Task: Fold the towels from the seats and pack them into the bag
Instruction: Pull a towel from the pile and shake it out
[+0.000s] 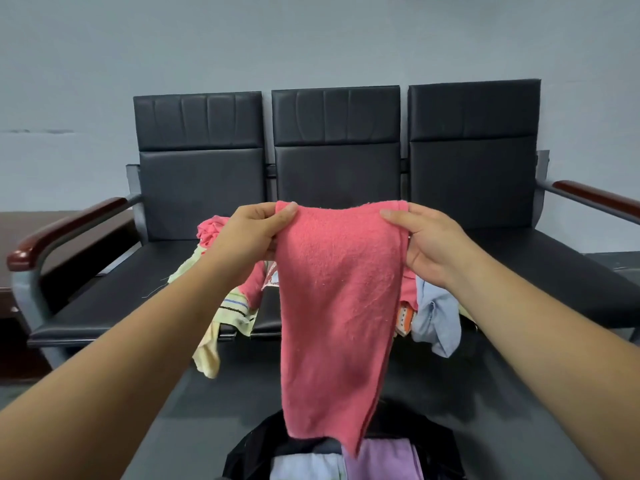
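Pink towel hangs lengthwise in the air, near side of the seats. Left grip pinches its top left corner; right grip pinches the top right. Lower end dangles over the black bag. Yellow towel and blue towel lie heaped on the seats behind.

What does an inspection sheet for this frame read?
Surface: black bench seats carry unfolded towels.
Job's things: pink towel hangs above the open black bag; lilac cloth inside; yellow towel and light blue towel droop off the seats.
Clutter: nothing seen.
Grippers: left hand and right hand each pinch a top corner of the pink towel.
Cables: nothing seen.
Surroundings: grey wall; dark table at left.
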Motion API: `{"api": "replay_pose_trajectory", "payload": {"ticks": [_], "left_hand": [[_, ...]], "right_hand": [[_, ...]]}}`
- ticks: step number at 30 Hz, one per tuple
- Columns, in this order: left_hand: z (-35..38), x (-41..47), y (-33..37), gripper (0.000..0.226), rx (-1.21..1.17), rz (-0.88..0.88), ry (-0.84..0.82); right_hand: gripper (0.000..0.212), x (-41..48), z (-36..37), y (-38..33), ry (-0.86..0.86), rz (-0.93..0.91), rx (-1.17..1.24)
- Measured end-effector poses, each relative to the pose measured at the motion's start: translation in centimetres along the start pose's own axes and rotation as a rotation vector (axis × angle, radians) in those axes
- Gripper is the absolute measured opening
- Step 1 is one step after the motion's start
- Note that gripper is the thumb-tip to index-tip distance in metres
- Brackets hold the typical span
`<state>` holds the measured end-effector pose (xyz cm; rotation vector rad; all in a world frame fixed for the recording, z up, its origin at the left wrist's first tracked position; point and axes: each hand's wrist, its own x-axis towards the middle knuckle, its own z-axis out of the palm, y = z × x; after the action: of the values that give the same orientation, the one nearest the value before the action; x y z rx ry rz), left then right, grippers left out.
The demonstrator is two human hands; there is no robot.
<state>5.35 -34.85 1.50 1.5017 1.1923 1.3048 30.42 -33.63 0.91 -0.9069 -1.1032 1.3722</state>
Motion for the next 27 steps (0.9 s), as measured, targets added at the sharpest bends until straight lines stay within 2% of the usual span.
{"api": "replay_pose_trajectory", "payload": {"ticks": [4, 6, 9, 12, 14, 18, 19, 23, 25, 27], "left_hand": [[0.3, 0.1, -0.3, 0.027, -0.209, -0.044, 0.022], [0.4, 0.2, -0.8, 0.024, -0.33, -0.03, 0.013], [0.4, 0.0, -1.9, 0.022, -0.38, 0.03, -0.067], [0.4, 0.1, -3.4, 0.024, -0.268, 0.055, -0.059], [0.4, 0.2, -4.7, 0.021, -0.182, 0.053, -0.037], [0.9, 0.2, -6.6, 0.021, -0.113, 0.061, 0.028], [1.2, 0.2, -7.0, 0.023, -0.122, 0.058, 0.043], [1.8, 1.2, -8.3, 0.029, -0.168, 0.0, 0.1], [2.0, 1.7, -8.7, 0.024, -0.162, 0.005, 0.07], [2.2, 2.2, -8.8, 0.018, -0.173, 0.015, 0.011]], "right_hand": [[0.039, -0.4, 0.2, -0.1, -0.115, 0.101, 0.315], [0.049, -0.7, 0.1, 0.0, -0.156, 0.115, 0.396], [0.039, -0.7, -0.2, 0.7, -0.155, 0.087, 0.212], [0.025, -0.5, -0.7, 2.0, -0.048, 0.025, -0.053], [0.02, -0.2, -1.2, 2.9, 0.005, 0.021, -0.111], [0.051, 0.4, -1.8, 5.1, -0.024, 0.151, 0.091], [0.05, 0.6, -1.7, 5.5, -0.029, 0.18, 0.144], [0.021, 1.5, -1.7, 6.4, -0.062, 0.225, 0.374], [0.026, 2.1, -1.7, 6.8, -0.056, 0.214, 0.344], [0.037, 2.6, -1.8, 7.3, -0.012, 0.184, 0.199]]}}
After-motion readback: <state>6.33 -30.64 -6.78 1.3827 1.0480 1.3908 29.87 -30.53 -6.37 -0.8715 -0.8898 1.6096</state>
